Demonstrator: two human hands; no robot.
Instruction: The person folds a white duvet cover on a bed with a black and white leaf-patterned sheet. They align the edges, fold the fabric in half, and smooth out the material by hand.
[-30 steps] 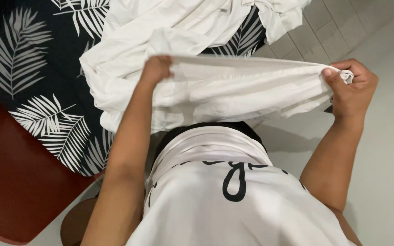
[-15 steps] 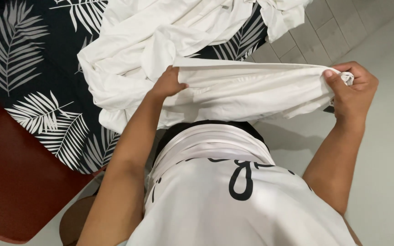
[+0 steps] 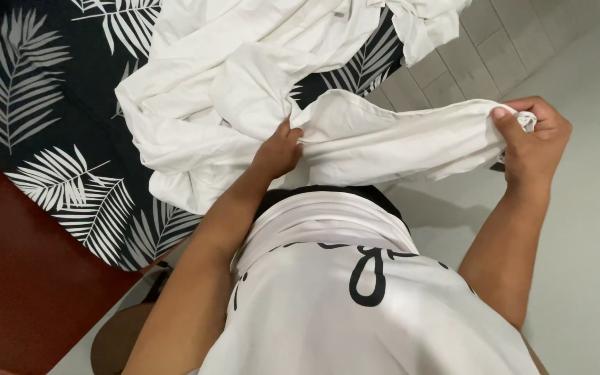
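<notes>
Our left hand [image 3: 279, 149] pinches the white cloth [image 3: 397, 135] mid-edge; our right hand [image 3: 532, 142] is fisted round its corner, stretching it before our shirt [image 3: 355, 312]. The rest heaps on the leaf-print cover [image 3: 29, 90]. Bare floor [image 3: 592, 229] lies right. Our left hand has slid further in along the edge.

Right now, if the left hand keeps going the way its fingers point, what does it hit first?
The left hand grips the white cloth, with fingers pointing up and away from the body. Straight on, it would likely meet the bunched pile of that same cloth lying on the leaf-print cover. Depth is unclear.
</notes>
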